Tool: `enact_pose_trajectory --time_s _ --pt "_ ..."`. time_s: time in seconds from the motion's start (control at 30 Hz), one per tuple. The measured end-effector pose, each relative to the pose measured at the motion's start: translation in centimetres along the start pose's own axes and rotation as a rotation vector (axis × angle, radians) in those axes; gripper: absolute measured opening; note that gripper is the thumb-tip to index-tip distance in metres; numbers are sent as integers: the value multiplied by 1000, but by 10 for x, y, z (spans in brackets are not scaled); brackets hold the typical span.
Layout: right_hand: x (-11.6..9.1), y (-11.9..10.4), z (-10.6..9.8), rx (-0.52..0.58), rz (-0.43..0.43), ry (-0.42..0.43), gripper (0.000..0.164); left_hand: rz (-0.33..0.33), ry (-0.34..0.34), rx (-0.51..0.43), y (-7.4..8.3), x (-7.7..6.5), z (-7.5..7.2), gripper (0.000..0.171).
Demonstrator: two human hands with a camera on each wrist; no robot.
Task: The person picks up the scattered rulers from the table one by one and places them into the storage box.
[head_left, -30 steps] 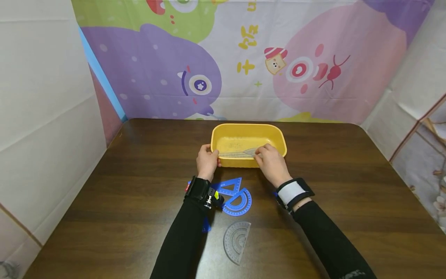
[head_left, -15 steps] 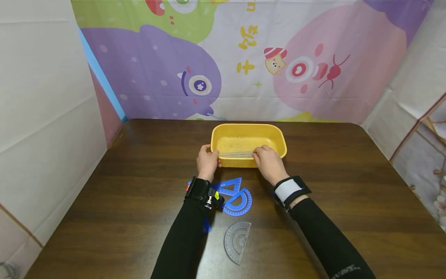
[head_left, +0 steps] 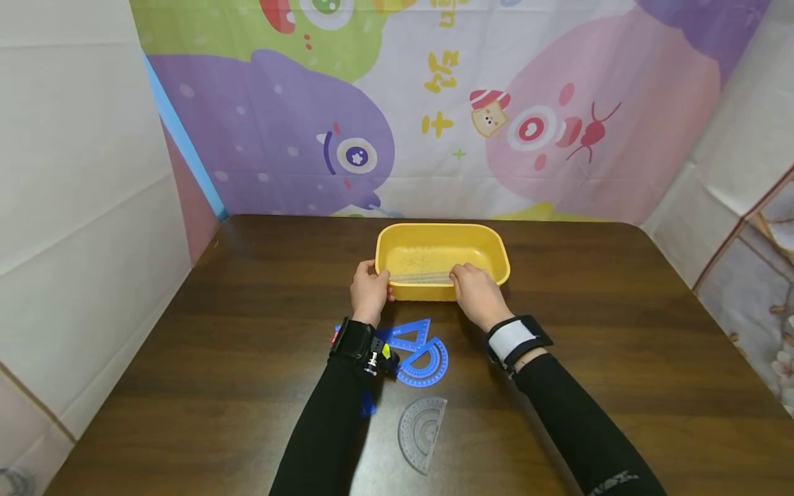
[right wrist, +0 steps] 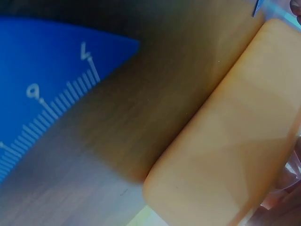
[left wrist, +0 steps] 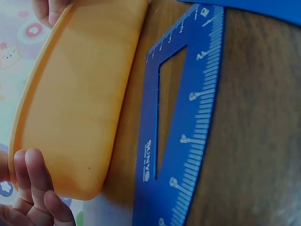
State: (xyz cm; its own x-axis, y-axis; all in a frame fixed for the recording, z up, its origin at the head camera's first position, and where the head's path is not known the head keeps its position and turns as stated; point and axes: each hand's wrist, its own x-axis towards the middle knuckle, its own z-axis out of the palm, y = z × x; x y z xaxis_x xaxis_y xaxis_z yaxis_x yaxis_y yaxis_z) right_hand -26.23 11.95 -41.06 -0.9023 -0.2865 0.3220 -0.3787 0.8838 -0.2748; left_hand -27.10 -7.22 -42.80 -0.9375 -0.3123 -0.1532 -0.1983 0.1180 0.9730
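Note:
A yellow plastic basket (head_left: 428, 293) stands at the back of the table. My left hand (head_left: 369, 293) grips its near left corner, with the thumb over the rim and the fingers (left wrist: 35, 169) against the outer wall. Along the inside of the front wall lies a clear ruler (head_left: 418, 277). My right hand (head_left: 480, 296) reaches over the near rim and pinches a clear plastic piece (right wrist: 292, 167) inside the basket. The hand hides most of that piece, and its kind cannot be made out.
Before the basket lie a blue set square (head_left: 406, 335), a blue protractor (head_left: 428, 374) and, closer to me, a clear protractor (head_left: 420, 435). Another blue piece (head_left: 369, 404) shows from under the left sleeve. A printed cloth (head_left: 440, 158) hangs behind the table (head_left: 595, 275).
My right hand has shifted slightly left along the front wall. The pointed clear piece at its fingertips a second ago has dropped from sight. My left hand keeps its grip on the basket.

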Motion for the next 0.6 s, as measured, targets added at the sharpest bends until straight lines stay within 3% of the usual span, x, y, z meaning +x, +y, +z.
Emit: enact_pose_trajectory --time_s 0.3,0.6 --pt "-1 2 0 -8 -10 -19 23 1 0 -13 0 -2 0 43" --pt "0 5 -1 -30 -26 -67 37 4 2 -23 2 -1 1 43"
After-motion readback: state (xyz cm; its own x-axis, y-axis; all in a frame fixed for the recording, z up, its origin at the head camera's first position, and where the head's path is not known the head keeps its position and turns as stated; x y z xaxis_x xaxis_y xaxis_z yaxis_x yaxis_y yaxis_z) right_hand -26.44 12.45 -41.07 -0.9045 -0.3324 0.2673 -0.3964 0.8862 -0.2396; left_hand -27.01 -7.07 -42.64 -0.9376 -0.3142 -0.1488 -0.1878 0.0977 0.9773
